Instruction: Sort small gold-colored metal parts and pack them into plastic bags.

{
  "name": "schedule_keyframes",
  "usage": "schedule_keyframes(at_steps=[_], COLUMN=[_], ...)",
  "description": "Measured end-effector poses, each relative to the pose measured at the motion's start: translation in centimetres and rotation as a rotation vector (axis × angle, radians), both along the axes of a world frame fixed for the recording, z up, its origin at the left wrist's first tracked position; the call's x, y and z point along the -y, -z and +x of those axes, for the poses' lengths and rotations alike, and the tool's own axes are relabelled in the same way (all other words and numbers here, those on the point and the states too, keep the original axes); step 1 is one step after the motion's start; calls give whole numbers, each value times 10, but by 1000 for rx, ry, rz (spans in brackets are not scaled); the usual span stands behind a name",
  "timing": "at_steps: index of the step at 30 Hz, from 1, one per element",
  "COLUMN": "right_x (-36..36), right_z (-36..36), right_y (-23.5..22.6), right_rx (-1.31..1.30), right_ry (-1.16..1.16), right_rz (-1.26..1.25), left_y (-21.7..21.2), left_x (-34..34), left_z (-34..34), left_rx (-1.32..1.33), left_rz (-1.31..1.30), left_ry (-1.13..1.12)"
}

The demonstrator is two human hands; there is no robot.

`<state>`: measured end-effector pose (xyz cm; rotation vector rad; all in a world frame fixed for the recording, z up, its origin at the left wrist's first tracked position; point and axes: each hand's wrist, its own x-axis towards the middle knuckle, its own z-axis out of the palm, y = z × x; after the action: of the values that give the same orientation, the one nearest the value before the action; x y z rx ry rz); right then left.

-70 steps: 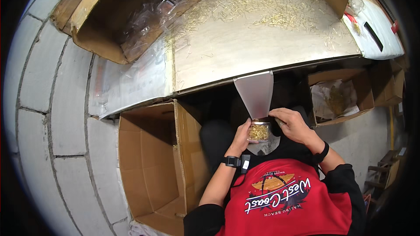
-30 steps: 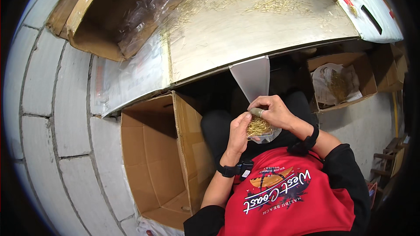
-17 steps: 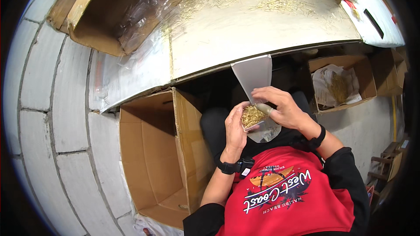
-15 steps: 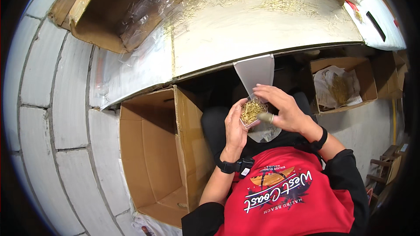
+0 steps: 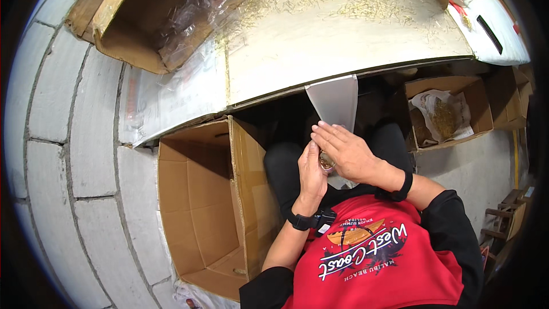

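Observation:
My left hand is wrapped around a small clear plastic box above my lap. Gold-coloured metal pieces in the box show through the narrow gap between my palms. My right hand lies across the top of the box, fingers stretched out and side by side, hiding most of it. Just beyond my fingertips, a whitish translucent chute slopes down from the table edge toward my lap.
Thin gold pieces lie scattered over the white table. An open carton of clear plastic boxes lies at its left. A tall open carton stands left of my legs; another carton at right holds gold pieces.
My right hand has come down and left over the box, covering the gold pieces that were in plain view. My left hand still holds the box, now turned more toward the right palm.

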<state>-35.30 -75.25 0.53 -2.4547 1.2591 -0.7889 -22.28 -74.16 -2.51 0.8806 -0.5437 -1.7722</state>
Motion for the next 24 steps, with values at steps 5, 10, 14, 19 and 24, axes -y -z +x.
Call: schedule_keyframes(at_steps=[5, 10, 14, 19, 24], right_x=[4, -1, -2, 1, 7], right_z=[-9, -5, -7, -10, -20], right_y=[-12, -13, -22, -16, -15], right_rx=[245, 35, 51, -57, 115], right_ry=[-71, -133, -113, -112, -104], right_rz=[112, 45, 18, 53, 70], left_y=[-2, -1, -3, -5, -1], left_x=[1, 2, 3, 5, 1], left_z=[8, 2, 4, 3, 5], left_rx=[-3, -16, -59, -7, 33], left_rz=[9, 19, 79, 38, 29], left_ry=[11, -78, -75, -123, -91])
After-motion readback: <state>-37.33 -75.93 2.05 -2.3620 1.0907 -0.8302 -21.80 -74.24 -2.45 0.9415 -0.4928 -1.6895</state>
